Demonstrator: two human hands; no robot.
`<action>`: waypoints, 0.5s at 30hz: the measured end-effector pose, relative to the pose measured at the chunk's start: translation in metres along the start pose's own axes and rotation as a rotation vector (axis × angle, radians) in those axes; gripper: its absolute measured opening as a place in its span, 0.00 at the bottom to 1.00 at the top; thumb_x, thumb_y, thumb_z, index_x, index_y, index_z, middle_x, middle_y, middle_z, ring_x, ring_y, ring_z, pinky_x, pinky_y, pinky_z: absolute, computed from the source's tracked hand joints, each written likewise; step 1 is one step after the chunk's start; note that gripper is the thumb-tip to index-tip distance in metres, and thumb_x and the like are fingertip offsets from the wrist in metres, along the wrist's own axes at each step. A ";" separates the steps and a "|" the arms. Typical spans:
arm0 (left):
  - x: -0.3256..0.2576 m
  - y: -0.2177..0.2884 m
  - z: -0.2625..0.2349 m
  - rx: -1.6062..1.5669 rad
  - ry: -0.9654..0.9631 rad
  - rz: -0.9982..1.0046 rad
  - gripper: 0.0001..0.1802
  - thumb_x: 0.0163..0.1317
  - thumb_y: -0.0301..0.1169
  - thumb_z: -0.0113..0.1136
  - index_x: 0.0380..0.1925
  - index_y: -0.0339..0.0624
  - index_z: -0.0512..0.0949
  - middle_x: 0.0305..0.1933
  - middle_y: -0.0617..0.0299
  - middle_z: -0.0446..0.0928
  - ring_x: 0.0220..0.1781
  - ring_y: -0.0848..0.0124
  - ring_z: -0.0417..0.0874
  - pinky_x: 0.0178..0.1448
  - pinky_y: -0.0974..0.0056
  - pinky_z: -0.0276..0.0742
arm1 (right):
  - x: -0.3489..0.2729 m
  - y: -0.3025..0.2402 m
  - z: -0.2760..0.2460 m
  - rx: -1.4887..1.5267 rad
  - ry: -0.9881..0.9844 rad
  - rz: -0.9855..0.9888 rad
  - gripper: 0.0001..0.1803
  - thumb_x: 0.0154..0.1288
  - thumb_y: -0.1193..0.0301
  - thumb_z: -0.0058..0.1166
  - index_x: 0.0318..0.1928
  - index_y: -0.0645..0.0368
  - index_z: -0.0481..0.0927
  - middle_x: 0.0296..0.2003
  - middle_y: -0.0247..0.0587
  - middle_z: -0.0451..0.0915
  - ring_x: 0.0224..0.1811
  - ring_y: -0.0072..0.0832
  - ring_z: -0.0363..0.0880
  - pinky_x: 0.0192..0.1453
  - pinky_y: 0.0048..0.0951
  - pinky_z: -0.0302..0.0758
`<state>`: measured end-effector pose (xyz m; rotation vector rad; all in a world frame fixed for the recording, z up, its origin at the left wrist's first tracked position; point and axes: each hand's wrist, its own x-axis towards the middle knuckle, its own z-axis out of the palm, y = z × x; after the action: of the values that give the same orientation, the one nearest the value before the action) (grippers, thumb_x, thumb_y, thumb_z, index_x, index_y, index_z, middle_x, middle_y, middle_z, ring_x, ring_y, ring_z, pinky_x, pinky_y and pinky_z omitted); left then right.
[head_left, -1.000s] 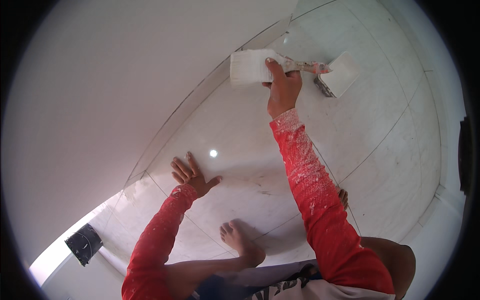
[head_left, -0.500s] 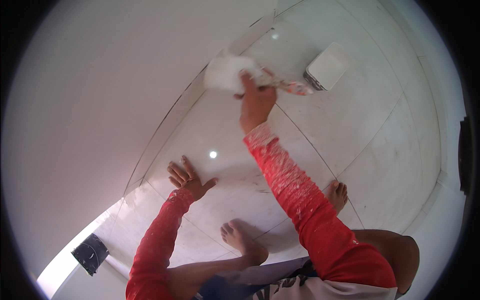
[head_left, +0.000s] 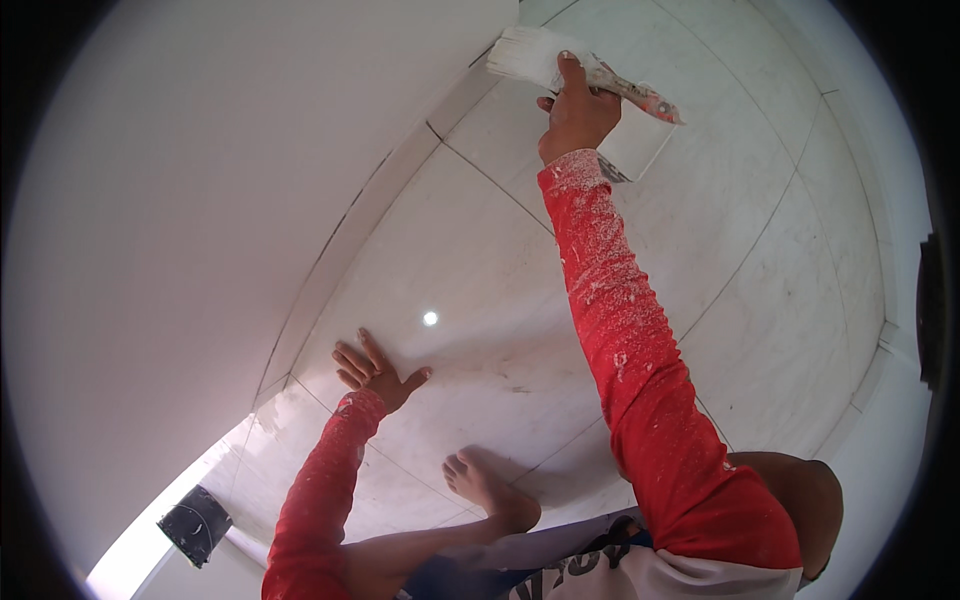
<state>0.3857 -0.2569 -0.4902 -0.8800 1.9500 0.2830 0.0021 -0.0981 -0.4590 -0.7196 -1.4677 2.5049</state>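
Note:
A wide paintbrush [head_left: 615, 82] with whitened bristles and a worn handle is gripped in my right hand [head_left: 580, 115], arm stretched far forward. Its bristles meet the bottom of the white wall [head_left: 220, 180], by the skirting strip. Partly behind that hand and forearm stands a white rectangular tub [head_left: 640, 145]. My left hand [head_left: 378, 372] lies flat on the tiled floor [head_left: 480, 270] with fingers spread, holding nothing. White specks cover both red sleeves.
A black bucket [head_left: 195, 525] with a wire handle stands at the lower left, beside a bright opening. My bare foot [head_left: 485, 490] rests on the tiles near the middle. Another wall [head_left: 890, 440] runs along the right side.
My right hand has carried the paintbrush forward and to the right along the wall's base, and now covers part of the tub. The left hand stays planted.

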 end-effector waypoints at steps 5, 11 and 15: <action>0.001 0.000 0.001 -0.012 -0.001 -0.016 0.79 0.47 0.76 0.59 0.71 0.42 0.13 0.71 0.25 0.08 0.73 0.31 0.06 0.75 0.30 0.19 | -0.042 0.007 -0.009 -0.036 -0.093 0.100 0.22 0.58 0.69 0.67 0.51 0.60 0.76 0.38 0.34 0.81 0.33 0.19 0.78 0.25 0.23 0.75; 0.006 -0.004 0.007 0.048 0.046 -0.007 0.80 0.46 0.77 0.59 0.72 0.40 0.16 0.72 0.22 0.12 0.74 0.28 0.12 0.74 0.28 0.25 | -0.075 0.012 -0.032 -0.137 -0.330 0.245 0.21 0.56 0.69 0.68 0.49 0.60 0.77 0.35 0.32 0.80 0.31 0.17 0.77 0.25 0.22 0.74; 0.006 -0.007 0.013 0.039 0.090 0.014 0.81 0.44 0.78 0.60 0.72 0.41 0.16 0.72 0.21 0.13 0.75 0.27 0.13 0.74 0.27 0.27 | -0.018 0.004 -0.012 -0.126 -0.289 0.105 0.23 0.57 0.69 0.67 0.51 0.64 0.75 0.34 0.34 0.80 0.25 0.20 0.76 0.23 0.24 0.73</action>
<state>0.3978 -0.2580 -0.5013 -0.8673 2.0381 0.2162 0.0234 -0.0974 -0.4612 -0.4775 -1.7364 2.7074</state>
